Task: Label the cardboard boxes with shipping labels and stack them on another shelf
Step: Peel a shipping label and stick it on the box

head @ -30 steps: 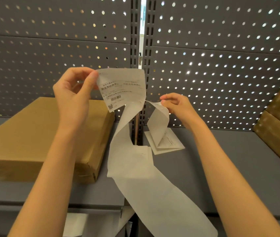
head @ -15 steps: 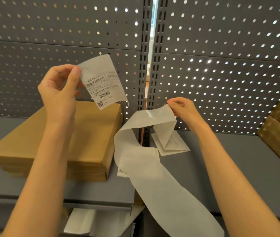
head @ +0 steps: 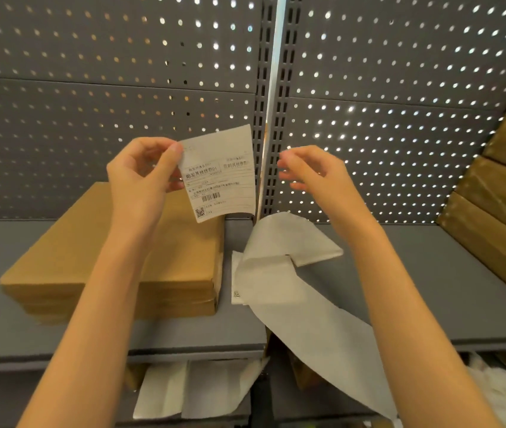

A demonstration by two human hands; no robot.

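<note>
My left hand (head: 140, 177) pinches a white shipping label (head: 219, 174) by its left edge and holds it up in front of the pegboard. The label shows printed text, a barcode and a QR code. Below it, a flat brown cardboard box (head: 116, 261) lies on top of a low pile on the grey shelf (head: 430, 304). My right hand (head: 313, 173) hovers to the right of the label with fingers loosely spread and nothing in them. A long white backing strip (head: 288, 273) lies folded on the shelf under that hand and trails over the front edge.
Several brown cardboard boxes (head: 498, 211) lean stacked at the right end of the shelf. A grey perforated back panel (head: 384, 103) stands behind. White paper sheets (head: 184, 387) hang on the lower shelf, with crumpled white material (head: 492, 393) at the lower right.
My right hand has let go of the backing strip, which has dropped onto the shelf. My left hand with the peeled label has moved right and lower, toward the middle.
</note>
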